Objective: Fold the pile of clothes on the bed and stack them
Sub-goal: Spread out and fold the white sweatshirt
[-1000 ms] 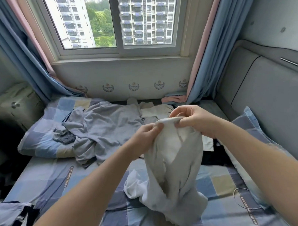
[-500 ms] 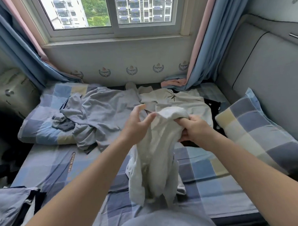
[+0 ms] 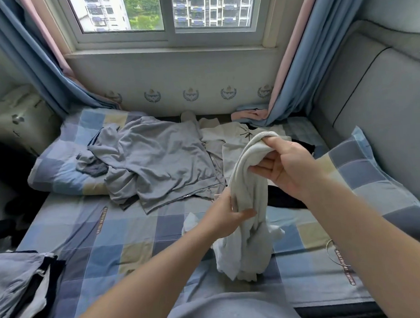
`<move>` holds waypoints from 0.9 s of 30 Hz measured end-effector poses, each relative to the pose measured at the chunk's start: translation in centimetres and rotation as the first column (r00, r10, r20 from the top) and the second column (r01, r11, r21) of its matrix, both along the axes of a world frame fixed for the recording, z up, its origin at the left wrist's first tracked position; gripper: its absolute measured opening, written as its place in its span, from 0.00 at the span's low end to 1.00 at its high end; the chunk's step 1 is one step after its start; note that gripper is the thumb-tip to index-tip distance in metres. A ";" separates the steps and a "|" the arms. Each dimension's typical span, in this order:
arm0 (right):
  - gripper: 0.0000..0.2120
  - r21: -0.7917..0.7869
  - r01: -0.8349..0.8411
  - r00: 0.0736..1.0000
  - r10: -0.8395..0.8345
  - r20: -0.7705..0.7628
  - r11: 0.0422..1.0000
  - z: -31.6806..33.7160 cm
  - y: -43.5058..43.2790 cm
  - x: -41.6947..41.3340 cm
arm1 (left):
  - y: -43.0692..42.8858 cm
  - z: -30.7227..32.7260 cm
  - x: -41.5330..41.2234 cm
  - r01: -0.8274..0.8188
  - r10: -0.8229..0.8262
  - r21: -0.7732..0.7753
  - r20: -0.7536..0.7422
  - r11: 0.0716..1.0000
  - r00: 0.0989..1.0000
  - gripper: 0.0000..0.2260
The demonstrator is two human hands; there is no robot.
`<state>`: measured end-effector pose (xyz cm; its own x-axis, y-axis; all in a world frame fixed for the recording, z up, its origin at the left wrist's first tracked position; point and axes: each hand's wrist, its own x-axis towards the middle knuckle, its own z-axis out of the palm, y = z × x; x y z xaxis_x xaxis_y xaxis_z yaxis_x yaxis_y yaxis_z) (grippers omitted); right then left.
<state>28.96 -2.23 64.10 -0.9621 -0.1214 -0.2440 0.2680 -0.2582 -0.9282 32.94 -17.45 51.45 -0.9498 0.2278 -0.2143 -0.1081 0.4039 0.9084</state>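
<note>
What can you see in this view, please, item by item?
bed: one, blue checked, under everything
white garment: one, white, held upright, lower end on bed
grey garment: one, grey, far left of bed
cream shirt: one, cream, right of grey garment
folded stack: one, grey and dark, near left corner
left pillow: one, blue checked, partly under grey garment
right pillow: one, blue checked, by headboard
left hand: one, grips white garment midway
right hand: one, pinches its top

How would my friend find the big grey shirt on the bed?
Look below the window to the blue checked bed. The crumpled light grey shirt sprawls at its far side, partly over the left checked pillow. Unlike the cream top right beside it, it is grey.
</note>
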 end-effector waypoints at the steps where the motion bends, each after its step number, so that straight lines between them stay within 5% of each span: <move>1: 0.11 -0.018 0.007 1.000 -0.007 -0.001 1.000 0.0 0.0 0.0 | 0.3 -0.1 -0.3 -0.039 0.039 -0.022 -0.014 0.999 0.999 0.21; 5: 0.10 -0.051 0.105 0.994 -0.104 0.011 0.993 0.1 1.1 -0.7 | -0.8 -0.8 -1.5 -0.179 0.175 -0.018 -0.134 0.984 0.975 0.03; 8: 0.09 -0.067 0.214 0.976 -0.211 0.055 0.974 -0.1 3.0 -1.9 | -2.9 -0.5 -2.6 -0.297 0.306 0.078 -0.174 0.952 0.936 0.13; 12: 0.08 -0.106 0.316 0.943 -0.300 0.141 0.943 -1.6 4.7 -3.2 | -4.1 3.0 -3.6 -0.289 0.311 0.130 -0.195 0.948 0.930 0.12; 15: 0.12 -0.109 0.293 0.956 -0.292 0.029 0.950 -3.9 4.5 -2.4 | -4.0 6.1 -3.9 -0.283 0.349 0.323 -0.169 0.903 0.922 0.14; 18: 0.31 0.154 0.043 0.993 -0.026 -0.114 0.987 -6.6 2.2 0.4 | -3.1 8.9 -3.7 -0.267 0.356 0.437 -0.135 0.859 0.925 0.11; 20: 0.35 0.337 -0.174 0.971 0.218 -0.099 0.925 -9.4 -0.8 2.5 | -2.3 10.1 -3.4 -0.254 0.347 0.504 -0.099 0.825 0.933 0.09; 23: 0.22 0.458 -0.299 0.937 0.347 -0.022 0.837 -14.6 -3.7 3.8 | -2.0 11.3 -3.2 -0.231 0.331 0.554 -0.085 0.800 0.940 0.10; 27: 0.06 0.792 -0.183 0.952 0.307 -0.006 0.583 -17.3 -0.8 2.2 | -4.9 12.2 -3.7 -0.209 0.334 0.417 -0.251 0.884 0.909 0.08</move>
<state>31.20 -3.06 46.76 -0.9535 -0.1826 -0.2397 0.0737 0.6302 -0.7729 29.26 -22.31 63.61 -0.9882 -0.0455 0.1462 0.1452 0.0243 0.9891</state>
